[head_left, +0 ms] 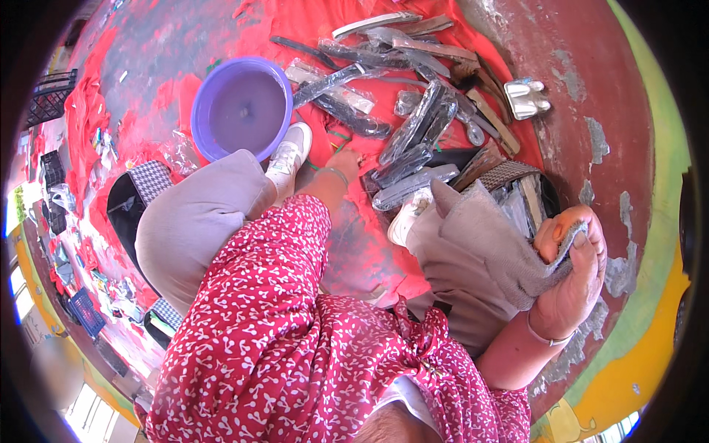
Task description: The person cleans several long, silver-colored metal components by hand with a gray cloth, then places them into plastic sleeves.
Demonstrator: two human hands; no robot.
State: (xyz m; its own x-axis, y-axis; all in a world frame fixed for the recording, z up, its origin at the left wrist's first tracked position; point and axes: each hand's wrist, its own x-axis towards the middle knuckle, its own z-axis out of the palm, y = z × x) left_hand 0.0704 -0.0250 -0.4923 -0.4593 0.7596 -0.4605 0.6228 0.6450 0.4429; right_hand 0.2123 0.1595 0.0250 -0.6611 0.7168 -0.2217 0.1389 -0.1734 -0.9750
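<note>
My right hand is closed round a grey cloth, whose long end drapes over my right knee. My left hand reaches down to the red sheet between my feet, beside thin green strands. Its fingers are curled, and what they may hold is hidden. Just beyond it lies a heap of long, dark, flat pieces, several in clear plastic wrap. Left of my left hand stands a purple basin with cloudy liquid in it.
A white moulded object lies right of the heap. Wood-like strips stick out at the heap's right side. Black crates and a blue basket stand far left among scraps. A peeling red surface curves along the right.
</note>
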